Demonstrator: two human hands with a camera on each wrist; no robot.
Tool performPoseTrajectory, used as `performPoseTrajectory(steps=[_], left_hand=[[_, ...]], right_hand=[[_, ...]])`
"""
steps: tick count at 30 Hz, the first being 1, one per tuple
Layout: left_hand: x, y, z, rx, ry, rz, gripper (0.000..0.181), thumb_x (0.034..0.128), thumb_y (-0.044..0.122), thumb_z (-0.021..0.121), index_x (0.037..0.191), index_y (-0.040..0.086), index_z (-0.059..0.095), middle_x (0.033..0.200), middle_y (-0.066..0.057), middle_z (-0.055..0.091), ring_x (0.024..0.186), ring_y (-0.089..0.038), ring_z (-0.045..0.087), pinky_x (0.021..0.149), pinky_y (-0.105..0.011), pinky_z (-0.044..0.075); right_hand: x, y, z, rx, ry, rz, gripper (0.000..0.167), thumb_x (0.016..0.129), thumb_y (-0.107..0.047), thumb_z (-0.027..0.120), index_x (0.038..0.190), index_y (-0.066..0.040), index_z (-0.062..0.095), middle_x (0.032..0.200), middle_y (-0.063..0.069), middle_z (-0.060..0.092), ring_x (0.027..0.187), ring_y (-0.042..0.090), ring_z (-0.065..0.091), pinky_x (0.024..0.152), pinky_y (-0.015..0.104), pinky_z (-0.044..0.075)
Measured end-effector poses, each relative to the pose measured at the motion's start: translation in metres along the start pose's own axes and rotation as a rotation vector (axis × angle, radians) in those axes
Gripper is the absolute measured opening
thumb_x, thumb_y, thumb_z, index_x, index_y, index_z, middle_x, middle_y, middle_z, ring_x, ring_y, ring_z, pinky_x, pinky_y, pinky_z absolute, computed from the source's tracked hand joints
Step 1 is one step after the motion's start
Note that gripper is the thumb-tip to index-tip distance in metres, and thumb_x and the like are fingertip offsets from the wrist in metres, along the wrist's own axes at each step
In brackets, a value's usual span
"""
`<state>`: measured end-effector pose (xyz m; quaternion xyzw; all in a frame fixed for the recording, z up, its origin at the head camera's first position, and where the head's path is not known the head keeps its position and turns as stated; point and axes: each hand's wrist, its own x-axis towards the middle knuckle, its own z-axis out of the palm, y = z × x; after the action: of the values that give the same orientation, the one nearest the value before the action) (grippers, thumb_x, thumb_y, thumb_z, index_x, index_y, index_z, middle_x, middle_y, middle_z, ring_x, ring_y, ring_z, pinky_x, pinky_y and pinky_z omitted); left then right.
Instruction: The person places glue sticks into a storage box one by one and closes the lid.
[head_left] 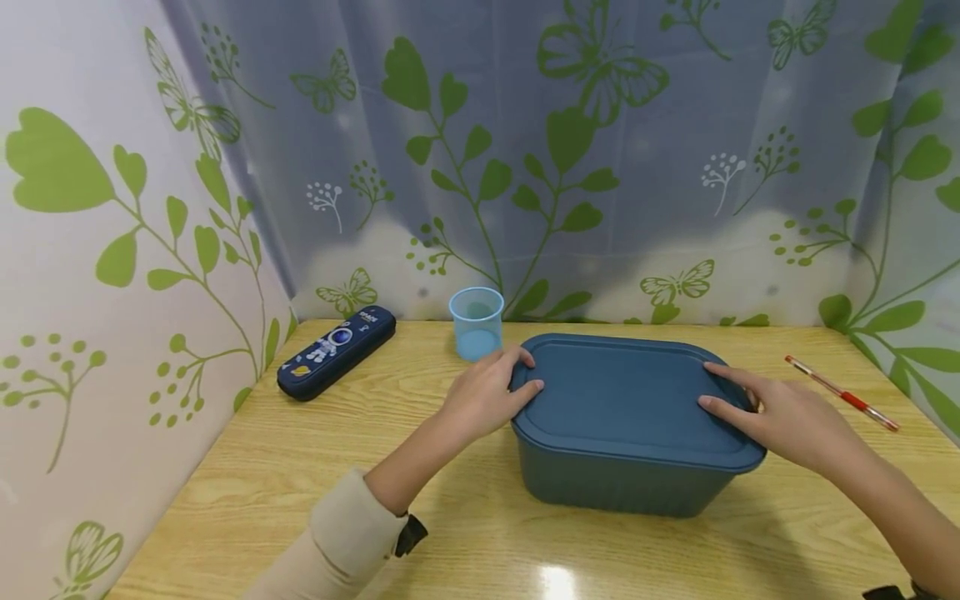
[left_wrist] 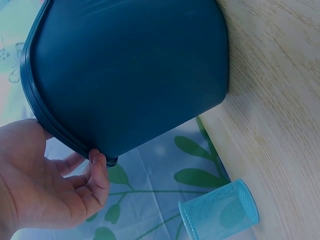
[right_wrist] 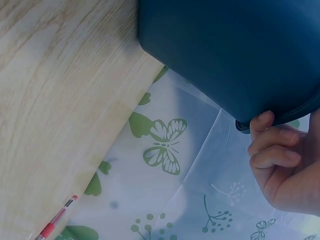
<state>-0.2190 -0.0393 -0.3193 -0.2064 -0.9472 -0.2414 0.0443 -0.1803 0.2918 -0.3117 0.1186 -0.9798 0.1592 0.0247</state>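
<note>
A dark blue plastic storage box [head_left: 611,483] stands on the table with its lid [head_left: 622,400] on top. At the lid's left end, my left hand [head_left: 486,396] grips the rim, thumb on top; in the left wrist view its fingertips curl under the lid's edge. My right hand [head_left: 787,412] holds the opposite end, with thumb and index finger on the upper face and other fingers curled below the rim in the right wrist view. The lid covers whatever is inside the box.
Behind the box's left corner stands a light blue mesh cup [head_left: 477,325]. A navy pencil case [head_left: 337,352] with an astronaut print lies at the far left. To the right lies a red pen [head_left: 843,393]. A patterned curtain [head_left: 525,167] hangs behind the wooden table [head_left: 300,467].
</note>
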Motion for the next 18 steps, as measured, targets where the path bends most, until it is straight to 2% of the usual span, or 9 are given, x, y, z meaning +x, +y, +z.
performPoseTrajectory(steps=[13,18], left_hand=[[-0.0043,-0.0014,0.0020,-0.049,0.001,-0.020,0.031,0.0922,0.039,0.054,0.117,0.020,0.053,0.119,-0.003,0.055,0.102,-0.020,0.054,0.076,-0.037,0.046],[-0.0058,-0.0021,0.0038,-0.066,0.018,-0.010,0.029,0.0920,0.037,0.055,0.116,0.020,0.054,0.099,0.000,0.057,0.085,-0.017,0.054,0.067,-0.033,0.045]], right_hand=[[-0.0005,-0.0007,0.0014,0.004,-0.018,-0.003,0.068,0.090,-0.051,0.051,0.138,-0.004,0.041,0.069,0.002,0.045,0.048,0.017,0.038,0.043,0.030,0.030],[-0.0001,0.0002,0.0001,0.007,-0.020,-0.005,0.069,0.090,-0.052,0.050,0.138,-0.004,0.040,0.069,0.003,0.045,0.048,0.017,0.038,0.043,0.030,0.030]])
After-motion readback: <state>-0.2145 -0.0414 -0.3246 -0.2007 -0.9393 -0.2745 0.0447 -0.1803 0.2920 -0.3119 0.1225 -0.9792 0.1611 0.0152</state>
